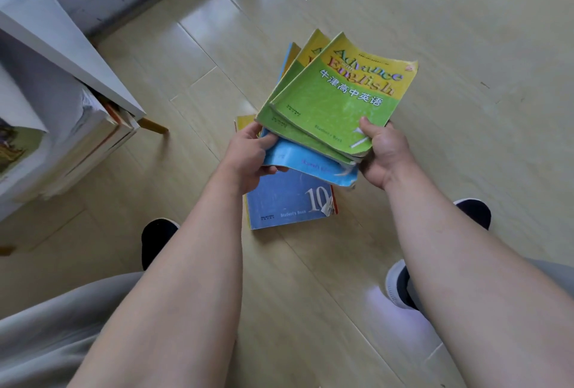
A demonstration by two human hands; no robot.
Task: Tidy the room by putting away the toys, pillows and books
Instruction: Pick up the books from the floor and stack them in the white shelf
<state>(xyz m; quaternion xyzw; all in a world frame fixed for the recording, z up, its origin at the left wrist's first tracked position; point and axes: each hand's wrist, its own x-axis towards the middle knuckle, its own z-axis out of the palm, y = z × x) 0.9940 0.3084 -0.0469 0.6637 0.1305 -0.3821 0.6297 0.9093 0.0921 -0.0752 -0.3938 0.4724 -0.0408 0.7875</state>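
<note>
Both hands hold a fanned stack of textbooks point(335, 102) above the wooden floor point(466, 77): left hand point(248, 154) grips the stack's left edge, fingers curled under the blue cover; right hand point(383, 151) pinches the lower right corner, thumb on the green top cover. A blue book point(285, 204) lies flat on the floor directly beneath. White shelf point(71, 55) with stored books at left.

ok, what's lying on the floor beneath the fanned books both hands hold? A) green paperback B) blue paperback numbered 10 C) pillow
B: the blue paperback numbered 10 lies on the pale wooden floor under the fanned green and blue paperbacks that left hand and right hand grip.
</note>
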